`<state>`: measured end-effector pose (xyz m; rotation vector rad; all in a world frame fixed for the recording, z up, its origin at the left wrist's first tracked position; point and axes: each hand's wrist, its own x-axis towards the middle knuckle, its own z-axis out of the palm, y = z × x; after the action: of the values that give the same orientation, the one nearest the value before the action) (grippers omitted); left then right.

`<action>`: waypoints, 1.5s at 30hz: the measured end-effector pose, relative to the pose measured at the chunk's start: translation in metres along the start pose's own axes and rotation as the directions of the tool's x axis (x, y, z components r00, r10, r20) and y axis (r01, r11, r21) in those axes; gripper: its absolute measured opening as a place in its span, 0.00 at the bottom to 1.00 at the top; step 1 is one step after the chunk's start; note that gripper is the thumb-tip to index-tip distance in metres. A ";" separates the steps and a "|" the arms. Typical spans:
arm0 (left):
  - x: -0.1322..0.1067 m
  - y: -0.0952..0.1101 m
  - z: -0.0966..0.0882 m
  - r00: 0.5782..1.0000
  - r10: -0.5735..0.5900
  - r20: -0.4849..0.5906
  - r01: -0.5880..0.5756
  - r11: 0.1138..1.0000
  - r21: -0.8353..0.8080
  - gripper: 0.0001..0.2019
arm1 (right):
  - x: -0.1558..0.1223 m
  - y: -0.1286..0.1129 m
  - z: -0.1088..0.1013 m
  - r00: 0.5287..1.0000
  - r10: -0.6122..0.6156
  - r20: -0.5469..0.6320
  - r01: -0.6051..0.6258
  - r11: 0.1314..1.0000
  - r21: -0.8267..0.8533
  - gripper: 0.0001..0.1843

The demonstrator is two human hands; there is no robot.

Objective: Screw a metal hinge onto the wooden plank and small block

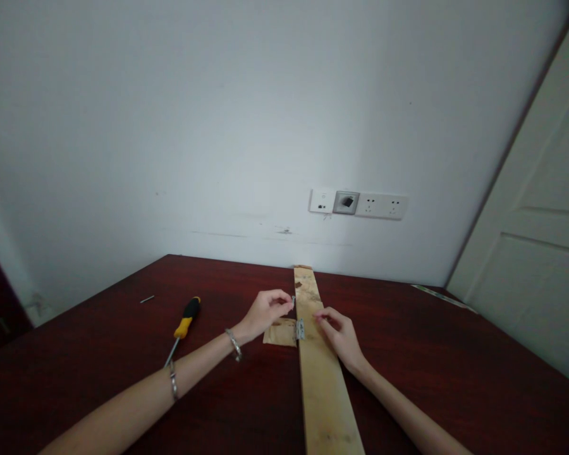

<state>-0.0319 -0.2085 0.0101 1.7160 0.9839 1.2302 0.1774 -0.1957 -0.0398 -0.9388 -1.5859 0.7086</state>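
Right now we have a metal hinge [300, 329] on the left edge of the long board [325, 385], with a short piece of wood [279, 332] just beside that edge. Our left hand [270, 308] is left of the board, beyond the hinge, its grip narrow and pinching a small metal piece [293, 301], too small to identify. Our right hand [341, 335] is at the board's right edge, fingers drawn close; we cannot tell whether that grip holds anything. Well left of the board, a yellow and black screwdriver [184, 323] and, farther off, a thin metal pin [146, 299] lie on the table [422, 360]. Beyond the board, sockets [380, 206] line the wall [218, 126].
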 end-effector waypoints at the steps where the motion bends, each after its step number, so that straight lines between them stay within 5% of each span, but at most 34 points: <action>1: 0.000 0.002 0.002 1.000 -0.002 -0.001 0.002 1.000 -0.019 0.09 | 0.001 -0.002 0.000 1.000 -0.004 -0.002 0.004 1.000 0.010 0.11; 12: -0.011 0.004 -0.003 1.000 0.021 -0.008 -0.021 1.000 0.021 0.09 | 0.005 -0.046 0.008 0.994 -0.088 0.060 0.082 0.993 0.088 0.12; 38: -0.017 -0.004 0.007 0.989 0.040 0.145 -0.044 0.999 0.023 0.11 | -0.005 -0.048 0.023 0.992 0.056 0.111 -0.073 0.985 0.155 0.11; 45: -0.004 -0.002 -0.017 0.968 -0.041 0.248 -0.048 0.938 0.342 0.18 | 0.009 -0.036 0.016 0.988 0.103 0.111 -0.115 0.988 0.108 0.14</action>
<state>-0.0497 -0.2087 0.0104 2.0871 1.0877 0.8450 0.1542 -0.2059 -0.0088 -0.9217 -1.5771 0.9291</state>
